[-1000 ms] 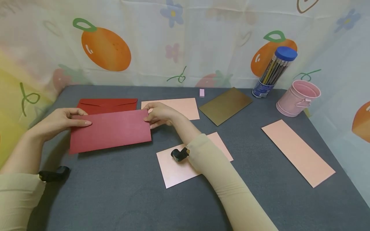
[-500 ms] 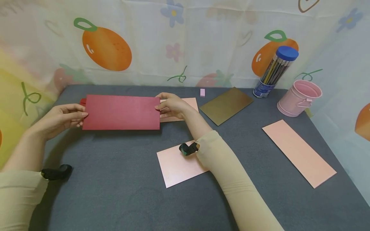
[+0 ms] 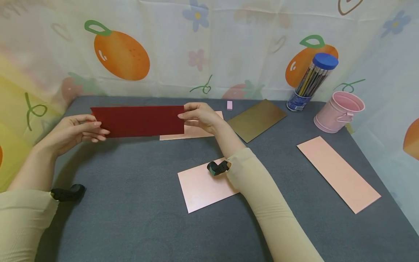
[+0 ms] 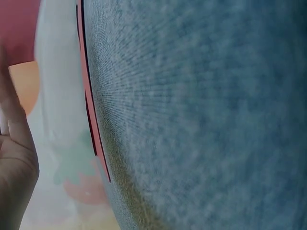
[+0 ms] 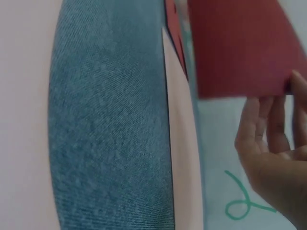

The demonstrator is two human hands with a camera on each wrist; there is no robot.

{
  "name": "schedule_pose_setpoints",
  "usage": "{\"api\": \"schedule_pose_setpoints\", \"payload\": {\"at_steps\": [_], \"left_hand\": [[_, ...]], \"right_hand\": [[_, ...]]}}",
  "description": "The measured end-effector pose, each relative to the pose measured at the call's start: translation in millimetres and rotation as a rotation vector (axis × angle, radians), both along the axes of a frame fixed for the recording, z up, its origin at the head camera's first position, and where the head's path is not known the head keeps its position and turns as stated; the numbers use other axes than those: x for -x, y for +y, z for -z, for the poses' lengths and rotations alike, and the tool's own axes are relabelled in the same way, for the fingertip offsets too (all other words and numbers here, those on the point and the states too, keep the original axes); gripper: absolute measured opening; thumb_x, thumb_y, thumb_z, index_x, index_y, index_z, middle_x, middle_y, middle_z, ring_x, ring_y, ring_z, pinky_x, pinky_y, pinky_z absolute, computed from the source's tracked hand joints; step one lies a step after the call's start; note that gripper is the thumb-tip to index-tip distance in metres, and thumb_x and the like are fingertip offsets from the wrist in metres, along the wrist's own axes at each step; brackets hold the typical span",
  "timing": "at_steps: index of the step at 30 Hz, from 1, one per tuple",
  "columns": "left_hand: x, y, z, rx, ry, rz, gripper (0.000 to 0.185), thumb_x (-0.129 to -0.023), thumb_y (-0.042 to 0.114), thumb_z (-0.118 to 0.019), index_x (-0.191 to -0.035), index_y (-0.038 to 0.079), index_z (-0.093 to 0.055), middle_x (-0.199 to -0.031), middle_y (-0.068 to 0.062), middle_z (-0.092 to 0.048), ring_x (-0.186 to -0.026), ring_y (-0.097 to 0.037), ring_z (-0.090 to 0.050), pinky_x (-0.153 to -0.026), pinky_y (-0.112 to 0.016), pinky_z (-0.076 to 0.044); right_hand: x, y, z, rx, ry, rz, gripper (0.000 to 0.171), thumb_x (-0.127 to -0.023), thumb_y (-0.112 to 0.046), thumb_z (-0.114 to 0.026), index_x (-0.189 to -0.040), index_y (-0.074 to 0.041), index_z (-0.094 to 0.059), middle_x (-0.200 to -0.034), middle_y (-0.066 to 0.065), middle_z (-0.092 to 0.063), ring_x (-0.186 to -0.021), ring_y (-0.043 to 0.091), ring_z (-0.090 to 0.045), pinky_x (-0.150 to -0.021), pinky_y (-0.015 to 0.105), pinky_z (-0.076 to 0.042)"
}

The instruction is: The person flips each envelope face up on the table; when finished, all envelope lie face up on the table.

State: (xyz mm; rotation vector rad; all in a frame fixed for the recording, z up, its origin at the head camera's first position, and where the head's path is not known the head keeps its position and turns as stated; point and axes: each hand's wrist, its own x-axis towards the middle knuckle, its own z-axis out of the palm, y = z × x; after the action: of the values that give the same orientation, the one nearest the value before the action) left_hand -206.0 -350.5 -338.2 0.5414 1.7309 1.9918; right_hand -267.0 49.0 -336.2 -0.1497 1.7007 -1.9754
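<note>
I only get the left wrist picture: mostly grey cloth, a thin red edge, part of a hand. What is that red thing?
Observer: A dark red envelope, held up off the grey table by its two short ends.
Operator: Held by both hands?
Observer: Yes. The left hand pinches the left end and the right hand the right end.
Operator: Is anything underneath it?
Observer: A pale pink card lies flat on the table, partly hidden behind the envelope's right end.
Operator: Anything else nearby?
Observer: At the back right stand a pink bucket and a blue-lidded tube of pencils.
</note>
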Motion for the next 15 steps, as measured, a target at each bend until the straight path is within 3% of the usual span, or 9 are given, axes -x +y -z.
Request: {"api": "schedule_pose_setpoints", "payload": {"at_steps": [4, 7, 11, 15], "left_hand": [[4.2, -0.6, 0.2, -0.13, 0.001, 0.138, 0.046, -0.109, 0.009, -0.016, -0.116, 0.001, -0.062, -0.12, -0.016, -0.072, -0.103, -0.027, -0.074, -0.084, -0.031, -0.061], [5.5, -0.9, 0.8, -0.151, -0.006, 0.148, 0.053, -0.11, 0.018, -0.014, -0.123, 0.0, -0.062, -0.125, -0.012, -0.07, -0.106, -0.027, -0.073, -0.086, -0.031, -0.06], [2.7, 0.9, 2.0, -0.07, 0.001, 0.02, 0.043, -0.108, 0.005, -0.026, -0.122, 0.002, -0.066, -0.119, -0.001, -0.072, -0.1, -0.02, -0.074, -0.081, -0.028, -0.061], [-0.6, 4.5, 2.8, 0.054, 0.015, -0.135, 0.035, -0.101, -0.008, -0.039, -0.119, 0.005, -0.066, -0.113, 0.003, -0.067, -0.092, -0.009, -0.07, -0.075, -0.026, -0.061]], "right_hand": [[0.2, 1.9, 0.7, 0.045, 0.069, -0.014, 0.024, -0.089, 0.005, -0.064, -0.077, -0.016, -0.068, -0.089, -0.004, -0.067, -0.092, 0.012, -0.063, -0.097, 0.03, -0.052], [0.4, 3.3, 2.4, 0.06, 0.136, -0.037, 0.023, -0.089, 0.007, -0.061, -0.085, -0.011, -0.075, -0.111, 0.007, -0.072, -0.106, 0.016, -0.066, -0.102, 0.032, -0.052], [0.2, 3.8, 5.9, 0.004, 0.26, -0.076, 0.019, -0.089, 0.007, -0.062, -0.106, 0.008, -0.072, -0.142, 0.017, -0.057, -0.133, 0.021, -0.055, -0.11, 0.037, -0.048], [-0.3, 3.9, 9.1, -0.117, 0.355, -0.084, 0.025, -0.088, 0.003, -0.062, -0.111, 0.009, -0.07, -0.151, 0.006, -0.051, -0.144, 0.018, -0.041, -0.112, 0.036, -0.046]]}}
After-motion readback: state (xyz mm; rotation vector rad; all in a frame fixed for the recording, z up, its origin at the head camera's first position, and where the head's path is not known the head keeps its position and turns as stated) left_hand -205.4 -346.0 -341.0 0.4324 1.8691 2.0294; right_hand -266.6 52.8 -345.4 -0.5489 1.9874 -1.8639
